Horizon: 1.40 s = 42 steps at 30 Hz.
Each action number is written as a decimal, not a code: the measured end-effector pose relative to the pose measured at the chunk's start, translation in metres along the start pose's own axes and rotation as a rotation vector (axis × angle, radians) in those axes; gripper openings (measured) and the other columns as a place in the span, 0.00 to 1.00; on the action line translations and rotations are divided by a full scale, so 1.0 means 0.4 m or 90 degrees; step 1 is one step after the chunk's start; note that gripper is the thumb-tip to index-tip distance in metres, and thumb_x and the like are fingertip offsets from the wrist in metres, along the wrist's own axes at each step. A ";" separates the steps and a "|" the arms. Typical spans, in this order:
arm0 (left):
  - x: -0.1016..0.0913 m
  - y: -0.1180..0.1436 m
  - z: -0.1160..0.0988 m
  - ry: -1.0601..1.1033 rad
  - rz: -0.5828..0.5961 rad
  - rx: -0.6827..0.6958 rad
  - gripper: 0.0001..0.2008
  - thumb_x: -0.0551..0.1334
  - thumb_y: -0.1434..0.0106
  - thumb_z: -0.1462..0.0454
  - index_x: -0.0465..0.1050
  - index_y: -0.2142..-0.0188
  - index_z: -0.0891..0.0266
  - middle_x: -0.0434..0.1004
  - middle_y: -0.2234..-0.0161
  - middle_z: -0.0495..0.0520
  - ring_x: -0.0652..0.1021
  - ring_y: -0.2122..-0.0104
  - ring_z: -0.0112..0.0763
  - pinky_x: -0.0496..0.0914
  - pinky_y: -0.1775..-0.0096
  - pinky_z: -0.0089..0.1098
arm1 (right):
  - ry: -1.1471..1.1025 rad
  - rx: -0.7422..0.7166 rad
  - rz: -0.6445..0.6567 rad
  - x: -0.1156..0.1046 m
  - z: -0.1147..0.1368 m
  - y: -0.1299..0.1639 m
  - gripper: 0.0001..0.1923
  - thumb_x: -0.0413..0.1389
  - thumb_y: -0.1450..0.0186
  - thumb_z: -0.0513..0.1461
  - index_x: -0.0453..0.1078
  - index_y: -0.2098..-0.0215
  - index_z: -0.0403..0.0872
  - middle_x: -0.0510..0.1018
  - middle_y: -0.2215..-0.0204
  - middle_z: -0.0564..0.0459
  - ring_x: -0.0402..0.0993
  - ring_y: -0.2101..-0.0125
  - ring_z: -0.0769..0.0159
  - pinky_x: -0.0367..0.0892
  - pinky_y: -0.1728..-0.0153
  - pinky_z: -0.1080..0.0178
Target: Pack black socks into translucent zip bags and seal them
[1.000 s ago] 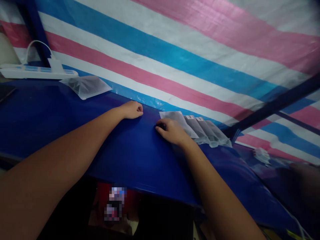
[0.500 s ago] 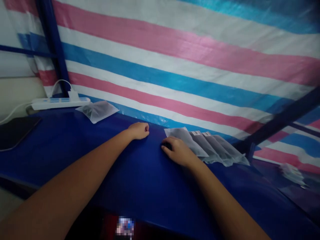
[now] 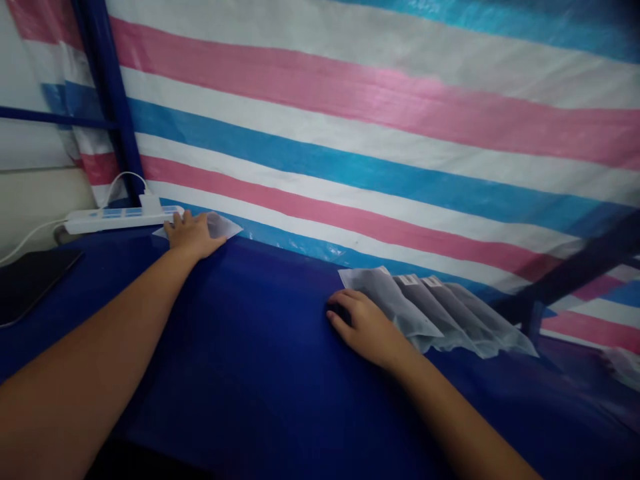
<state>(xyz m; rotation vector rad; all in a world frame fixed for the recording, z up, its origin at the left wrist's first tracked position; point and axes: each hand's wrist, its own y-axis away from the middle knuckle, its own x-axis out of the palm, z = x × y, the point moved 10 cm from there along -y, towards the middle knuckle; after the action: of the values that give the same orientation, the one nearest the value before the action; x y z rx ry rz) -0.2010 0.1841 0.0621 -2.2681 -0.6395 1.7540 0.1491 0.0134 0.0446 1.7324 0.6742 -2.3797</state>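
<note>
My left hand (image 3: 191,235) lies over a frosted translucent pouch (image 3: 219,226) at the back left of the blue tabletop. Its fingers are spread, and they cover much of the pouch. My right hand (image 3: 363,325) rests on the tabletop with its fingers curled. Between thumb and forefinger there is a dark patch; whether it is an object or shadow I cannot tell. Just behind and to the right of that hand, several frosted pouches (image 3: 443,303) lie overlapping in a row, some with white labels at the top.
A white power strip (image 3: 120,219) with a plugged-in charger stands at the back left. Nearer lies a flat black device (image 3: 35,280). A striped plastic sheet (image 3: 320,133) hangs behind the blue tabletop (image 3: 250,347). Blue metal posts (image 3: 107,87) rise at the left.
My left hand has gone from a closed fist near the middle to the left pouch, its fingers now spread over it. My right hand stays beside the row of pouches. The view has shifted slightly.
</note>
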 end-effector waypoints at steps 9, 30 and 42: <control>0.042 0.043 -0.082 -0.071 0.140 0.039 0.46 0.63 0.47 0.38 0.61 0.35 0.58 0.67 0.40 0.73 0.69 0.44 0.68 0.65 0.48 0.58 | -0.043 -0.009 0.004 0.004 0.017 -0.001 0.13 0.53 0.32 0.40 0.74 0.52 0.48 0.79 0.54 0.45 0.76 0.53 0.56 0.70 0.49 0.52; -0.030 0.365 -0.490 0.180 0.161 0.345 0.31 0.56 0.35 0.44 0.66 0.43 0.65 0.68 0.46 0.73 0.79 0.59 0.54 0.72 0.61 0.45 | -0.613 0.342 -0.119 0.062 -0.110 0.014 0.20 0.63 0.40 0.42 0.62 0.53 0.49 0.74 0.73 0.57 0.69 0.81 0.70 0.68 0.80 0.64; -0.112 0.369 -0.505 0.215 -0.019 0.448 0.25 0.56 0.32 0.55 0.63 0.39 0.65 0.58 0.34 0.71 0.73 0.44 0.57 0.71 0.48 0.50 | -0.182 0.120 -0.161 -0.074 0.003 0.007 0.11 0.50 0.29 0.43 0.73 0.62 0.48 0.80 0.71 0.49 0.77 0.70 0.59 0.71 0.67 0.57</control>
<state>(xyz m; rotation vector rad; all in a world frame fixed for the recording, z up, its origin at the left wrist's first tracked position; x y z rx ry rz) 0.0145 0.0537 0.0952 -1.9460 0.0236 1.2535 0.1591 0.0058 0.0716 1.3927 0.6776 -2.8729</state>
